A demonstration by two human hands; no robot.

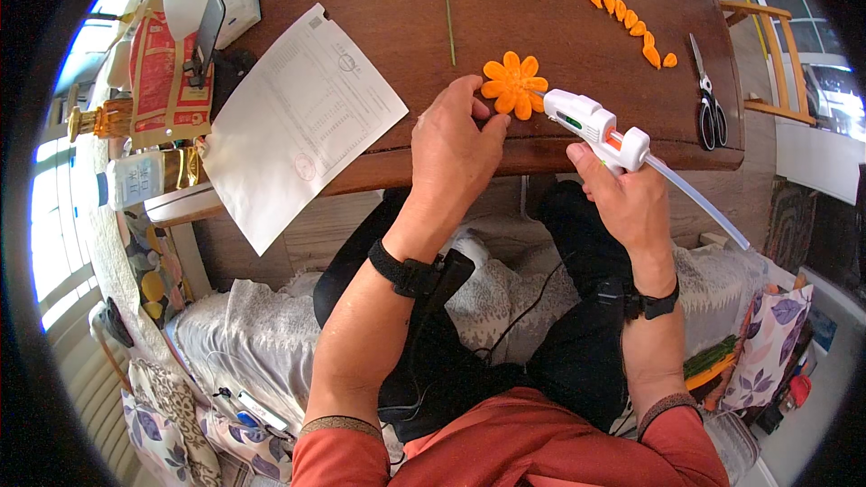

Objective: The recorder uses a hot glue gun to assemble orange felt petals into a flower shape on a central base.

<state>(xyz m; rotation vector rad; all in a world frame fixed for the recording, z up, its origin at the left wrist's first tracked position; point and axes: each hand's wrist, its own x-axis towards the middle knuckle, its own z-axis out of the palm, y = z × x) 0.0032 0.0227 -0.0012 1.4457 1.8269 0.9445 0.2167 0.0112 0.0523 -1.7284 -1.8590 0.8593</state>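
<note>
An orange flower with several fuzzy petals lies near the front edge of the brown table. My right hand grips a white hot glue gun, its nozzle at the flower's right side by the centre. A long translucent glue stick sticks out of the gun's back. Beside the flower's left edge is my left hand, its thumb and fingers apart, the fingertips close to the lower left petals. Whether they touch the petals I cannot tell. Behind the flower lies a thin green stem.
Several loose orange petals lie in a row at the back right, with black-handled scissors nearby. A printed paper sheet hangs over the table's front edge at left. Packages and a phone-like dark slab stand farther left.
</note>
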